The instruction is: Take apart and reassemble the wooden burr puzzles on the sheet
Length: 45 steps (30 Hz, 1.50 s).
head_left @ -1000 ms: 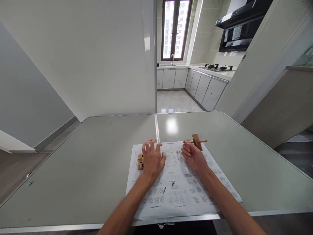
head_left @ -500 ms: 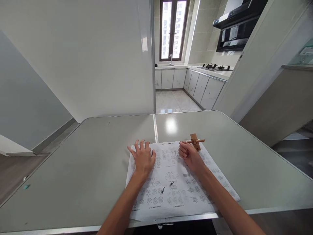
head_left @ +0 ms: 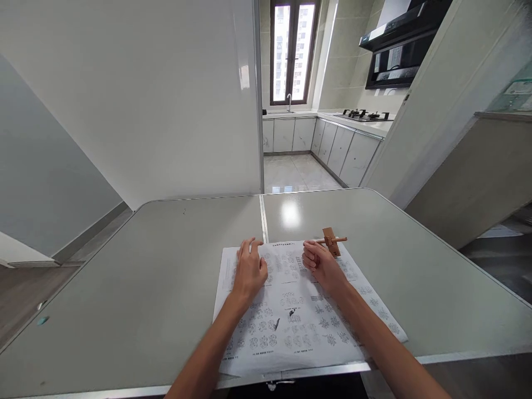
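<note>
A white sheet printed with rows of black diagrams point(head_left: 305, 343) lies flat at the near edge of the table. Over its upper left part rests my left hand point(head_left: 250, 271), palm down and empty, its fingers slightly bent and the thumb a little apart. Closed in a pinch, my right hand point(head_left: 324, 269) grips one end of a thin wooden rod with a flat brown wooden piece point(head_left: 331, 242) fitted across it. This wooden assembly sits at the sheet's upper right corner; the rod's other end points right. My fingers hide the gripped end.
A grey-green table point(head_left: 137, 299) with a metal edge and a centre seam spreads all around the sheet. A small teal bit point(head_left: 42, 320) lies near its left edge. Beyond are a white panel point(head_left: 166, 100) and a kitchen with a gas hob point(head_left: 363, 115).
My left hand has shifted slightly right, its spread fingers drawing closer together. The right hand keeps hold of the wooden rod with little movement.
</note>
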Tool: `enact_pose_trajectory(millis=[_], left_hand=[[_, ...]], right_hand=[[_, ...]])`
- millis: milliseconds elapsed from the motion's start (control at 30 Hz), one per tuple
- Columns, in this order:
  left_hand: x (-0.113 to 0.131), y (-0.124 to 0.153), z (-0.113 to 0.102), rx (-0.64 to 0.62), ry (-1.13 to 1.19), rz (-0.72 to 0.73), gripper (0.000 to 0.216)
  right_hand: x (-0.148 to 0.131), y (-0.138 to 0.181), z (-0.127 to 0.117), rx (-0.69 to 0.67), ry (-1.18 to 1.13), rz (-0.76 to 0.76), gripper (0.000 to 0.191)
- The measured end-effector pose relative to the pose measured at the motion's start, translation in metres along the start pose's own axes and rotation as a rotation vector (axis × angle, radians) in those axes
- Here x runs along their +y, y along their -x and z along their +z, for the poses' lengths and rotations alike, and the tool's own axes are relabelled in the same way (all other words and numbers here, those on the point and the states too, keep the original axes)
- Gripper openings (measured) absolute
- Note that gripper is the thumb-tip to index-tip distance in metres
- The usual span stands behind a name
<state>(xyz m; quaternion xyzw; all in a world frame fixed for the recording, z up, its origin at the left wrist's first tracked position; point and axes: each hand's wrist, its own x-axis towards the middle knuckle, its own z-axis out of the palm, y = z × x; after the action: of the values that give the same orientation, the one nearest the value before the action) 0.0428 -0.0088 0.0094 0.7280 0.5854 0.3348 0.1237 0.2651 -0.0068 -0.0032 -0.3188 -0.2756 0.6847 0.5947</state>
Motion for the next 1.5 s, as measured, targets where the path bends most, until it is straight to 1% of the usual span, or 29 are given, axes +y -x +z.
enact_pose_trajectory(millis=[67, 167, 233, 300, 367, 467, 533, 600, 700, 833, 1000, 1067, 1133, 1300, 1367, 1500], left_hand=[[0.005, 0.003, 0.0, -0.027, 0.164, 0.015, 0.042], [0.016, 0.008, -0.002, -0.109, 0.387, 0.036, 0.04], [0.024, 0.01, -0.005, -0.159, 0.449, 0.097, 0.037], [0.03, 0.01, -0.007, -0.172, 0.452, 0.173, 0.03], [0.034, 0.009, -0.009, -0.118, 0.46, 0.181, 0.022], [0.035, 0.005, -0.01, 0.034, 0.459, 0.069, 0.013], [0.032, 0.002, -0.011, 0.12, 0.424, -0.009, 0.013], [0.028, -0.001, -0.011, 0.172, 0.391, -0.064, 0.017], [0.02, -0.005, -0.011, 0.194, 0.35, -0.13, 0.019], [0.012, -0.007, -0.008, 0.157, 0.339, -0.203, 0.018], [0.016, -0.005, -0.004, 0.077, 0.458, -0.295, 0.022], [0.021, -0.004, -0.002, 0.032, 0.547, -0.316, 0.025], [0.025, -0.002, 0.0, -0.01, 0.684, -0.334, 0.026], [0.028, 0.002, 0.006, -0.104, 1.026, -0.455, 0.022], [0.028, 0.003, 0.009, -0.138, 1.119, -0.466, 0.02], [0.029, 0.003, 0.011, -0.13, 1.265, -0.444, 0.018]], right_hand=[[0.0, 0.0, 0.0, 0.0, 0.008, 0.001, 0.033], [0.001, -0.001, 0.0, 0.002, 0.023, 0.0, 0.033], [0.001, -0.001, 0.001, -0.001, 0.036, -0.005, 0.032], [0.001, 0.0, 0.001, -0.004, 0.054, -0.013, 0.029], [0.001, 0.002, 0.003, -0.013, 0.088, -0.016, 0.027], [0.001, 0.005, 0.006, -0.033, 0.186, -0.015, 0.028], [0.002, 0.007, 0.008, -0.049, 0.265, -0.022, 0.031], [0.004, 0.008, 0.01, -0.077, 0.342, -0.034, 0.032], [0.006, 0.009, 0.012, -0.116, 0.439, -0.045, 0.033], [0.009, 0.009, 0.011, -0.132, 0.531, -0.057, 0.033], [0.016, 0.007, 0.008, -0.183, 0.666, -0.099, 0.029], [0.018, 0.005, 0.007, -0.202, 0.703, -0.125, 0.027], [0.02, 0.005, 0.007, -0.214, 0.719, -0.142, 0.026], [0.018, 0.006, 0.008, -0.226, 0.754, -0.155, 0.027], [0.017, 0.008, 0.009, -0.236, 0.784, -0.162, 0.027], [0.015, 0.012, 0.011, -0.255, 0.888, -0.21, 0.025]])
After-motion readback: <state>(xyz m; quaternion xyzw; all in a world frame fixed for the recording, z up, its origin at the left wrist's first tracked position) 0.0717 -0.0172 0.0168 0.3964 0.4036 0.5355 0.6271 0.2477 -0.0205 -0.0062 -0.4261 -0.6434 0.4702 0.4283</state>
